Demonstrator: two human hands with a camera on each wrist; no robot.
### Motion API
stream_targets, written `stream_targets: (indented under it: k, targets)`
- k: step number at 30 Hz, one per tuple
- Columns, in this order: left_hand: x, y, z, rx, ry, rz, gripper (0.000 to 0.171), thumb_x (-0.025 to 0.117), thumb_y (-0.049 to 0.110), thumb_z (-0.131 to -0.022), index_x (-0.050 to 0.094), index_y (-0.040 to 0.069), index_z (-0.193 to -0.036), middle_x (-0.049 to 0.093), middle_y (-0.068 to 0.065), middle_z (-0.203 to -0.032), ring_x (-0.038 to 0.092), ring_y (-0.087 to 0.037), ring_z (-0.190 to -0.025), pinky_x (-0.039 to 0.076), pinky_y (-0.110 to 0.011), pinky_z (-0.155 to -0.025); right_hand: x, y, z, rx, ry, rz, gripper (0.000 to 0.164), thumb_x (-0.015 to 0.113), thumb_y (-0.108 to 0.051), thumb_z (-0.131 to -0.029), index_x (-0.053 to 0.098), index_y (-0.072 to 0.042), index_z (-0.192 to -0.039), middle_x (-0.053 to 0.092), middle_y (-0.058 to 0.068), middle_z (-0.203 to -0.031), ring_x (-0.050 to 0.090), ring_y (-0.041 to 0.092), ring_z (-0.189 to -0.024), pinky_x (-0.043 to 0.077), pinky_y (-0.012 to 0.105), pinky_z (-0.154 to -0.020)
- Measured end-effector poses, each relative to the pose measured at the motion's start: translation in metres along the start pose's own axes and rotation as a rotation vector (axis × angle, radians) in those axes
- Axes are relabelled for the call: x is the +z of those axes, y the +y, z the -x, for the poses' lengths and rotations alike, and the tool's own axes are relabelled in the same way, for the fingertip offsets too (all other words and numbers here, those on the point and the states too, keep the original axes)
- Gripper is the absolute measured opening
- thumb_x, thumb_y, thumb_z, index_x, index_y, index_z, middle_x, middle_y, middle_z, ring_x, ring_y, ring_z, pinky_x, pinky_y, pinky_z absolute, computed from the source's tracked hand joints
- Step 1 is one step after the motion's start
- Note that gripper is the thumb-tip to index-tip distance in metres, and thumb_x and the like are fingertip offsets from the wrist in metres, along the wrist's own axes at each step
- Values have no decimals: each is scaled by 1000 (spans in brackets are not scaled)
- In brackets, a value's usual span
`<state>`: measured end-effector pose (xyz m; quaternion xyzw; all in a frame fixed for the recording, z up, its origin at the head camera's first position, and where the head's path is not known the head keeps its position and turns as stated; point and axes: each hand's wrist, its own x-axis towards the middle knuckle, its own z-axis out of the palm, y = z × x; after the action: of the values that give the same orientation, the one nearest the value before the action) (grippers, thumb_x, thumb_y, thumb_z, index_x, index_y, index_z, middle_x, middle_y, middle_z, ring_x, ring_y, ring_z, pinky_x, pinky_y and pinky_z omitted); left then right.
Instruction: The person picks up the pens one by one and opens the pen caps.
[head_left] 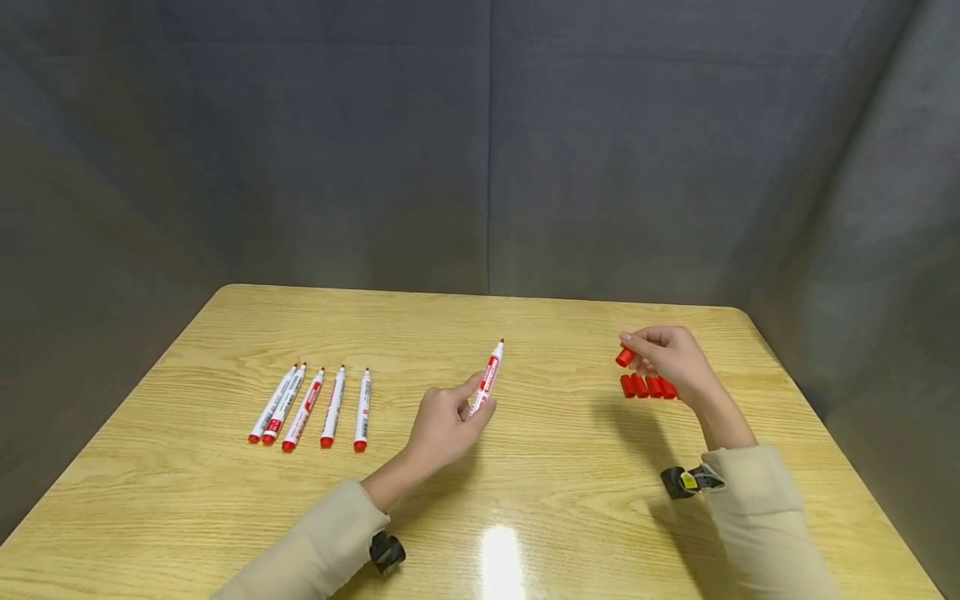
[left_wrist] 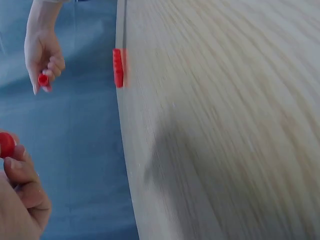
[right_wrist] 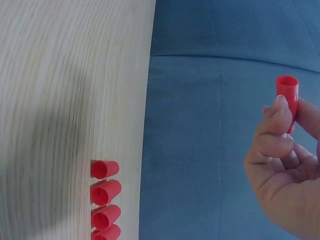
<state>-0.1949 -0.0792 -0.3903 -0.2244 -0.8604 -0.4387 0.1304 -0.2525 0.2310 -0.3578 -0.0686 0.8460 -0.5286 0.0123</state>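
Note:
An uncapped red-and-white marker (head_left: 489, 377) tilts upward in my left hand (head_left: 442, 425), its red tip pointing away from me. In the left wrist view only the marker's red end (left_wrist: 6, 145) shows beside the curled fingers. My right hand (head_left: 671, 358) pinches a red marker cap (head_left: 625, 357) between thumb and fingers, above the table. The right wrist view shows that cap's hollow mouth (right_wrist: 287, 81) facing up. Just below this hand, several red caps (head_left: 647, 387) lie side by side in a row on the table.
Several uncapped markers (head_left: 303, 410) lie spread in a row on the left of the wooden table (head_left: 547, 483), tips toward the far edge. Dark grey cloth (head_left: 480, 150) hangs behind and at the sides. A black wrist camera (head_left: 386, 552) sits on my left cuff.

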Motion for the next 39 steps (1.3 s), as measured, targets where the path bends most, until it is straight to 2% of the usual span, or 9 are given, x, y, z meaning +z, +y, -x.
stream_targets:
  k: [3, 10, 13, 19, 29, 39]
  targets:
    - [-7, -8, 0, -11, 24, -37, 40, 61, 14, -85, 56, -6, -120, 28, 12, -41, 18, 5, -35, 18, -16, -33, -2, 2, 2, 6, 2, 10, 40, 56, -27, -91, 60, 12, -101, 59, 3, -70, 53, 12, -60, 50, 28, -61]
    - [-25, -24, 2, -3, 85, -204, 39, 63, 15, -84, 59, -6, -117, 29, 13, -41, 19, 4, -35, 17, -16, -33, -6, 4, 6, 6, 1, -2, 41, 56, -26, -91, 58, 13, -104, 58, 1, -70, 54, 12, -60, 50, 27, -62]
    - [-32, -29, 3, -35, 95, -245, 39, 63, 16, -84, 59, -7, -116, 28, 12, -41, 18, 4, -34, 16, -17, -33, -7, 6, 7, 10, -4, -12, 41, 56, -25, -92, 58, 14, -103, 58, -1, -69, 54, 11, -60, 50, 27, -61]
    - [-42, -39, 6, -114, 104, -269, 41, 62, 18, -85, 58, -7, -118, 27, 11, -39, 17, 2, -33, 16, -19, -33, -9, 11, 8, 23, -7, -23, 41, 55, -27, -92, 58, 13, -102, 59, -1, -69, 54, 11, -59, 49, 25, -58]
    - [-56, -52, 12, -151, 154, -327, 39, 61, 17, -85, 59, -9, -114, 24, 11, -40, 17, -1, -35, 15, -19, -33, -12, 13, 11, 32, -2, -35, 42, 54, -24, -93, 55, 15, -105, 58, -1, -70, 53, 10, -58, 48, 24, -57]
    - [-63, -65, 15, -255, 121, -413, 36, 58, 20, -85, 63, -5, -111, 26, 10, -39, 22, -5, -36, 19, -24, -33, -18, 17, 15, 25, 15, -55, 40, 53, -25, -93, 55, 14, -103, 59, -4, -70, 53, 10, -59, 49, 23, -58]
